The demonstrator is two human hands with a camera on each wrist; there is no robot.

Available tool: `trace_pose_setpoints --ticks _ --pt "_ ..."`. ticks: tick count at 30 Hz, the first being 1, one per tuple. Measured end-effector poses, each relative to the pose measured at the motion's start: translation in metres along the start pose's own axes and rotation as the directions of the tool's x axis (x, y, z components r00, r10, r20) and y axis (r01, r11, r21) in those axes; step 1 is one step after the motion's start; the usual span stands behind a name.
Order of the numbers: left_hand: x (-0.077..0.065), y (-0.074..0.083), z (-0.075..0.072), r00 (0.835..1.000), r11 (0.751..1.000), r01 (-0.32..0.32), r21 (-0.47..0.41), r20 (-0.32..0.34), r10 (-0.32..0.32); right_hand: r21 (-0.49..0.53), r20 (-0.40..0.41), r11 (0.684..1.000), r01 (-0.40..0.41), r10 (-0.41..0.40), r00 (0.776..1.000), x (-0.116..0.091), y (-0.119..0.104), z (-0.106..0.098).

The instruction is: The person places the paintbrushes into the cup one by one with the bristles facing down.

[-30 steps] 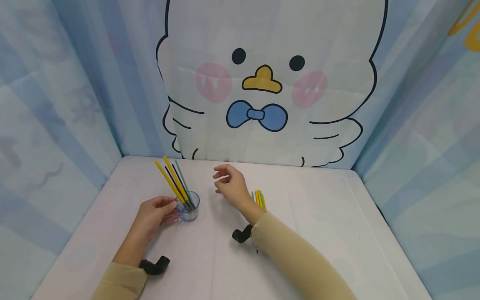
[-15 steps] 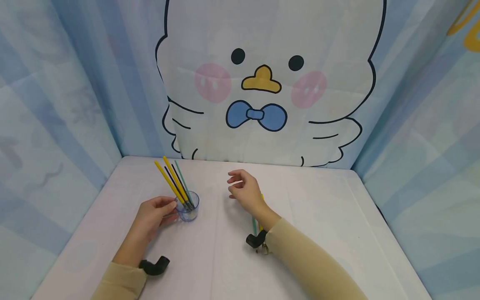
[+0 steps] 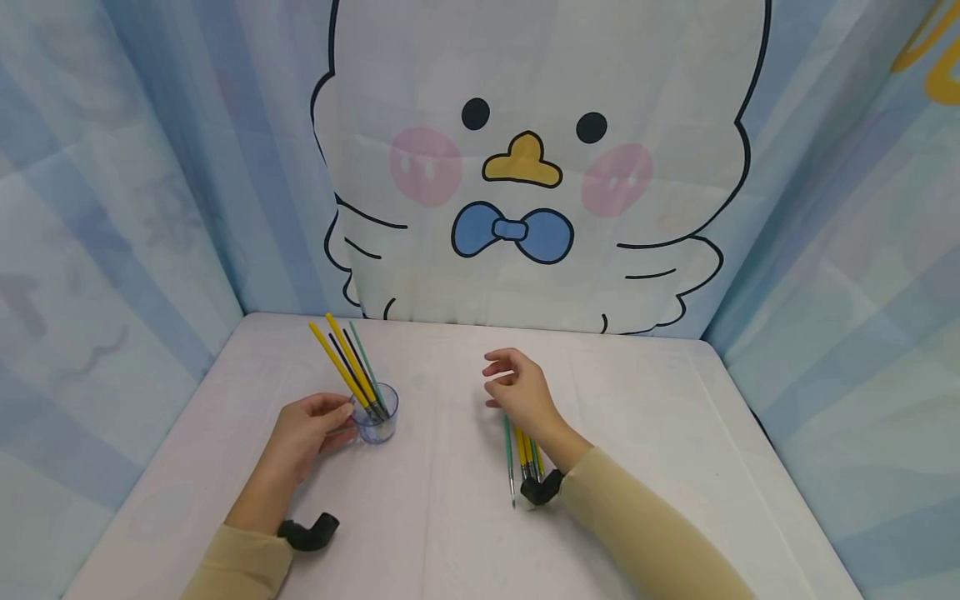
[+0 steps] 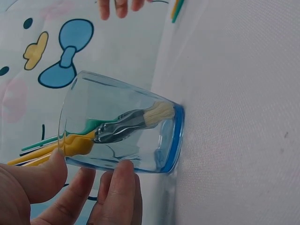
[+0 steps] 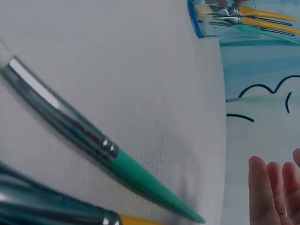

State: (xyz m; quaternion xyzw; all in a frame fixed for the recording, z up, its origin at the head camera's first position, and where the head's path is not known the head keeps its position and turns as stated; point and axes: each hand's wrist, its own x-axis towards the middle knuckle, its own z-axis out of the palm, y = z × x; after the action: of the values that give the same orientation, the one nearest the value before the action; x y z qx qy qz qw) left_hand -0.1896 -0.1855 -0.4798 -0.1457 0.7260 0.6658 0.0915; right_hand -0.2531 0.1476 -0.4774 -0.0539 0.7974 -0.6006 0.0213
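Note:
My left hand (image 3: 303,429) holds a clear plastic cup (image 3: 381,428) by its left side, thumb near the rim. The cup stands upright on the table. Inside it lean several paintbrushes (image 3: 343,362) with yellow, dark and green handles, and in the left wrist view their bristles (image 4: 160,112) point down into the cup. My right hand (image 3: 528,400) hovers with loosely bent fingers and nothing in them. Below it, several more paintbrushes (image 3: 522,450) lie on the table, partly hidden by the hand and wrist. A green-handled paintbrush (image 5: 145,180) shows close up in the right wrist view.
The white-covered table (image 3: 660,467) ends at a backdrop (image 3: 540,283) with a cartoon bird. Blue patterned curtains (image 3: 112,250) stand at both sides. A black wrist mount (image 3: 311,532) juts from the left sleeve, and another black mount (image 3: 542,488) from the right.
My right hand has moved right and slightly nearer, away from the cup to above the lying paintbrushes. My left hand and the cup have stayed in place.

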Motion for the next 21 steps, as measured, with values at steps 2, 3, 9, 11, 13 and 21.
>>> trace_pose_setpoints --ticks 2,3,9,11,13,21 --pt "0.000 0.000 0.000 1.000 1.000 0.000 0.000 0.002 0.000 -0.012 -0.006 1.000 -0.006 0.006 1.000 -0.002 0.002 -0.004" --pt "0.000 0.000 0.000 1.000 1.000 0.000 0.001 0.003 0.000 -0.017 -0.009 1.000 -0.010 0.010 1.000 -0.002 0.002 -0.007" --pt "0.001 -0.001 -0.001 1.000 1.000 0.001 0.001 0.005 -0.001 -0.025 -0.021 0.999 -0.040 0.040 0.999 -0.007 0.006 -0.020" --pt "0.001 -0.001 -0.001 1.000 1.000 0.000 0.002 0.006 0.000 -0.019 -0.028 0.998 -0.052 0.052 0.998 -0.009 0.009 -0.024" --pt "0.001 -0.001 -0.001 1.000 1.000 -0.001 0.003 0.008 0.001 -0.021 -0.035 0.998 -0.059 0.058 0.998 -0.009 0.012 -0.027" --pt "0.000 -0.002 -0.001 1.000 1.000 -0.004 -0.011 0.006 0.004 -0.081 -0.073 0.990 -0.115 0.109 0.991 -0.014 0.021 -0.039"
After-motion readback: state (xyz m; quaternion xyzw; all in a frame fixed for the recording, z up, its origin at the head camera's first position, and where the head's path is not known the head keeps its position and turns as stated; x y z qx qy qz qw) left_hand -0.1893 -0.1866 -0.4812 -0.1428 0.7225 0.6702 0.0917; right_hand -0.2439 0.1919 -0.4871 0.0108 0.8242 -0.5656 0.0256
